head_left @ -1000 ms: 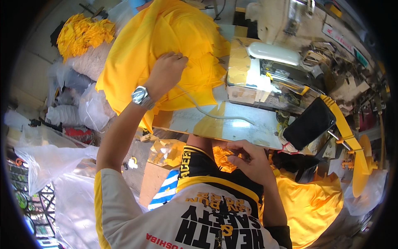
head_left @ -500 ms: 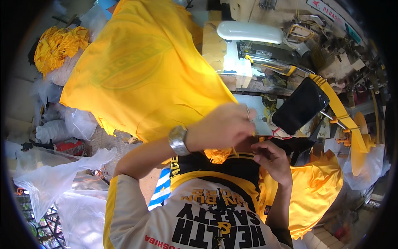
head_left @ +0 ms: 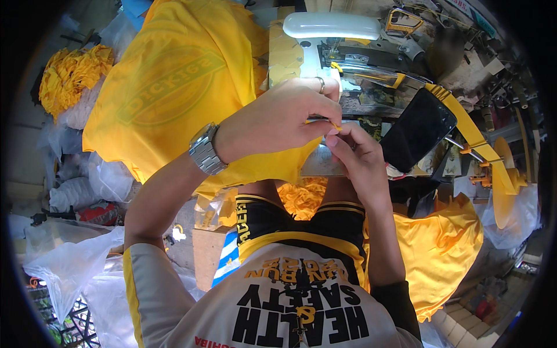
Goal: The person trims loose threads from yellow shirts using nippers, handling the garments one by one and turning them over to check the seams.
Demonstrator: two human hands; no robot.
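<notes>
My left hand (head_left: 278,119), with a metal watch and a ring, reaches over a large printed yellow fabric piece (head_left: 174,87). Its thumb and forefinger pinch a tiny yellow bit of fabric (head_left: 336,128). My right hand (head_left: 360,153) meets it there, thumb and forefinger closed at the same bit. Whether this bit belongs to the large piece is hidden by my hands. Just beyond my fingers is the sewing machine (head_left: 348,62), with yellow binding tape (head_left: 400,80) leading into its needle area.
A black phone (head_left: 418,130) is mounted right of my hands, beside a yellow tape roll (head_left: 503,185). A white tube lamp (head_left: 331,26) lies above the machine. More yellow fabric hangs at my right (head_left: 441,255), and a bundle (head_left: 72,78) sits far left. Clear plastic bags (head_left: 75,249) lie at left.
Both hands have moved forward from near my lap, and their fingertips have come together at the yellow bit. My left forearm has stretched out farther over the fabric. The view has shifted slightly.
</notes>
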